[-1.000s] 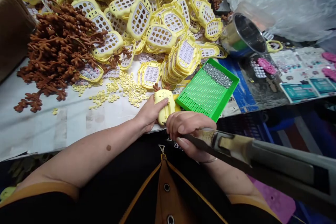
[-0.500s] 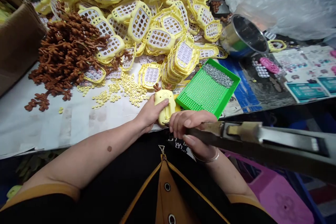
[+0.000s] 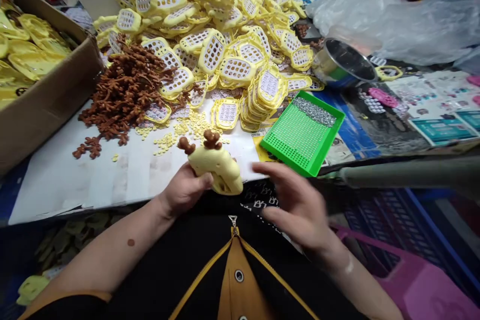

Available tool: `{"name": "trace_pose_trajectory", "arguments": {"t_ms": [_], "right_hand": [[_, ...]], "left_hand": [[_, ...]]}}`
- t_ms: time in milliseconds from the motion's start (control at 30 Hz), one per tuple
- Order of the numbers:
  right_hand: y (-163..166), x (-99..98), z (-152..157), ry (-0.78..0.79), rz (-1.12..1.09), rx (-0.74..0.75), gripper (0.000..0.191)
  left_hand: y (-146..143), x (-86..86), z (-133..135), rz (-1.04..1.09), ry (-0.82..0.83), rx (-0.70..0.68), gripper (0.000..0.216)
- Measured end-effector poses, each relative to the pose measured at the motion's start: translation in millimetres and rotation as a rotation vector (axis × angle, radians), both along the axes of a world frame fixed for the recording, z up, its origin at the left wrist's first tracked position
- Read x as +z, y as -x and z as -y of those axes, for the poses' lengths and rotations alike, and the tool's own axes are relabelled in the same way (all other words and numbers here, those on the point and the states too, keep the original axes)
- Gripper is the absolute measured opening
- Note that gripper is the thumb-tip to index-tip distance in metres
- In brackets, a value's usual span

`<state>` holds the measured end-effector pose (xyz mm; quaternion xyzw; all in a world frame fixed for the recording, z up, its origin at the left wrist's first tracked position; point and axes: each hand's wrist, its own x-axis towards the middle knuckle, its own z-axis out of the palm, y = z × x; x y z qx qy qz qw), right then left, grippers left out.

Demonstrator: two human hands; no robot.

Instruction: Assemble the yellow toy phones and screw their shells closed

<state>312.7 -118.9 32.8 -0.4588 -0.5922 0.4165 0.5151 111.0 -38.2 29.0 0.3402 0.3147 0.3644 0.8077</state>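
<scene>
My left hand [image 3: 185, 192] is closed around a yellow plastic toy housing [image 3: 217, 167] with brown antlers at its top. The housing is tilted over the table's front edge, with the thumb pressed on its near face. My right hand [image 3: 300, 205] is apart from it on the right, fingers spread, holding nothing and slightly blurred. Beyond that hand sits a green perforated tray [image 3: 288, 145] with many small silver screws [image 3: 314, 111] heaped at its far end.
A brown antler pile [image 3: 127, 90] and small yellow buttons [image 3: 168, 140] lie at the left. Yellow perforated housing parts [image 3: 236, 67] are heaped behind, beside a cardboard box [image 3: 56, 95]. A metal bowl [image 3: 343, 62] stands at the right. A long grey bar-like shape [image 3: 408, 172] extends rightward, blurred.
My right hand has let go of the dark screwdriver-like tool and opened. My left hand has moved left and tilted the housing, bringing its antlers into clearer view.
</scene>
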Motion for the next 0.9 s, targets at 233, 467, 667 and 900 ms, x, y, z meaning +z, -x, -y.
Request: {"name": "trace_pose_trajectory", "arguments": {"t_ms": [233, 467, 667, 900], "right_hand": [[65.3, -28.1, -43.6, 0.069, 0.022, 0.238, 0.028], [116.8, -34.9, -68.1, 0.275, 0.039, 0.554, 0.035], [141.5, -37.4, -79.3, 0.338, 0.019, 0.638, 0.039], [141.5, -38.9, -90.9, 0.536, -0.125, 0.748, 0.048]], "left_hand": [[40.1, -5.1, 15.3, 0.035, -0.098, 0.128, 0.037], [93.2, -14.9, 21.7, -0.026, -0.044, 0.337, 0.042], [115.3, -12.2, 26.4, -0.027, -0.047, 0.419, 0.041], [129.7, -9.1, 19.5, 0.015, 0.179, 0.754, 0.036]]}}
